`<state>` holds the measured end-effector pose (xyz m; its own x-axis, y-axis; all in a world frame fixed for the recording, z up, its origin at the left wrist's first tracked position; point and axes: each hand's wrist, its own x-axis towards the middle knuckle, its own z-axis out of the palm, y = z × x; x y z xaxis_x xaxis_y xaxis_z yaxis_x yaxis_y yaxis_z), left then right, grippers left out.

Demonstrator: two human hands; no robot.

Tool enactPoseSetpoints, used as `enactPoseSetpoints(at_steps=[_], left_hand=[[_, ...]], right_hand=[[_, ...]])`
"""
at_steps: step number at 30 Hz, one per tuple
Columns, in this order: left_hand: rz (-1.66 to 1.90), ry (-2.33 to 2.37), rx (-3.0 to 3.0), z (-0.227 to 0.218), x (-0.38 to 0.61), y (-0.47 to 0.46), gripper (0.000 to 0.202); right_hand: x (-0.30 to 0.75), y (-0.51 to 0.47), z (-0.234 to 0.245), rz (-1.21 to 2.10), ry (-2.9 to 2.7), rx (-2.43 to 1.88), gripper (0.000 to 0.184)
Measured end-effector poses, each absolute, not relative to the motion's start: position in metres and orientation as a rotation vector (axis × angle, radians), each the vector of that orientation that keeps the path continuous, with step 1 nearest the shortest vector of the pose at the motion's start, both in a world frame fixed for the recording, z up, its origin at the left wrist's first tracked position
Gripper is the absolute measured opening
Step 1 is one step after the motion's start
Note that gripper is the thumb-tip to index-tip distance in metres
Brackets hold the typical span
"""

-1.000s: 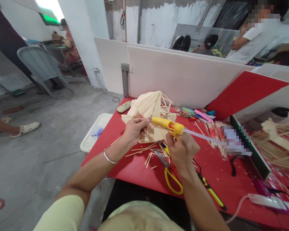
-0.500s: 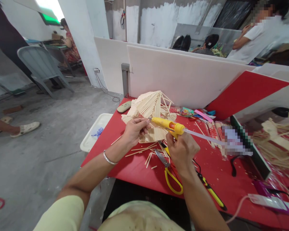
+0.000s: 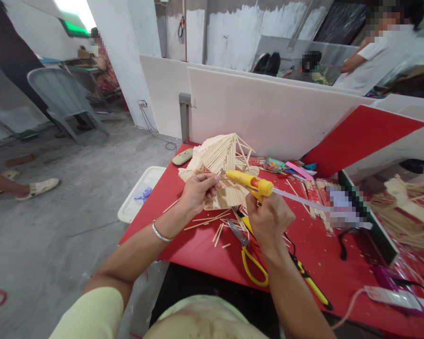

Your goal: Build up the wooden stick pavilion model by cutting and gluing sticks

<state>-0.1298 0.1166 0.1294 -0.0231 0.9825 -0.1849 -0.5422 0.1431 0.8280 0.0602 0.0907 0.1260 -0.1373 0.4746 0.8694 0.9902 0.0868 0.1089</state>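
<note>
Our left hand (image 3: 198, 192) has its thumb and forefinger drawn together just beside the metal nozzle; we cannot tell whether anything is pinched there. Our right hand (image 3: 270, 216) is wrapped around the handle of a yellow plastic glue gun (image 3: 245, 180), whose nozzle points toward the left fingertips. A long translucent glue stick (image 3: 300, 199) juts from its rear. On our left wrist we wear a silver bracelet (image 3: 159, 233).

Just beyond our hands, partly hidden by them and the gun, we see a peaked structure of pale wooden sticks (image 3: 215, 153) on a red-topped table (image 3: 194, 247). Nearer to us lie loose pale wooden sticks (image 3: 218, 235) and a pair of yellow-handled metal scissors (image 3: 245, 242). A slim yellow-and-black tool (image 3: 314, 287) lies to the right of our right forearm.

Left of the structure rests a beige oval case (image 3: 182, 157). Behind the table we see a large white board (image 3: 261, 113), and past it a person in a white top (image 3: 385, 66).
</note>
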Motion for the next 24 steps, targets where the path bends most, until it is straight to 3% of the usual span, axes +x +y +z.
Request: enactPoseSetpoints(at_steps=[24], left_hand=[[1.346,0.907,0.623,0.1302,-0.1289,0.1184,0.034]], right_hand=[[0.0587,0.0896,0.1266,-0.892,-1.728,-1.476,0.019]])
